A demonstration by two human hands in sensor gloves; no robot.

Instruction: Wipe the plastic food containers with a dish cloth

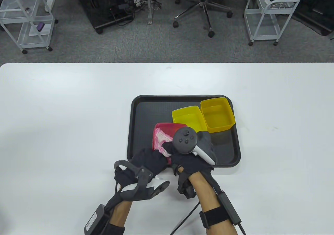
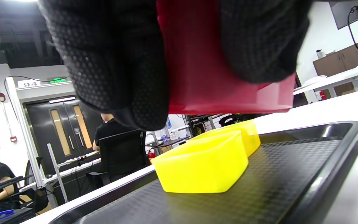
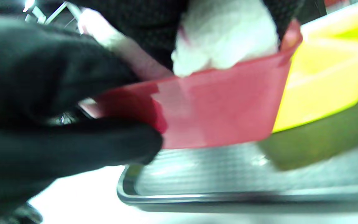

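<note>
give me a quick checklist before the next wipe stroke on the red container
1. Red container held by left hand: ok.
2. Red container lifted off the tray: ok.
3. Dish cloth inside the container, under right hand: ok.
4. Both yellow containers apart from the red one: ok.
5. Inside fully wiped: cannot tell.
</note>
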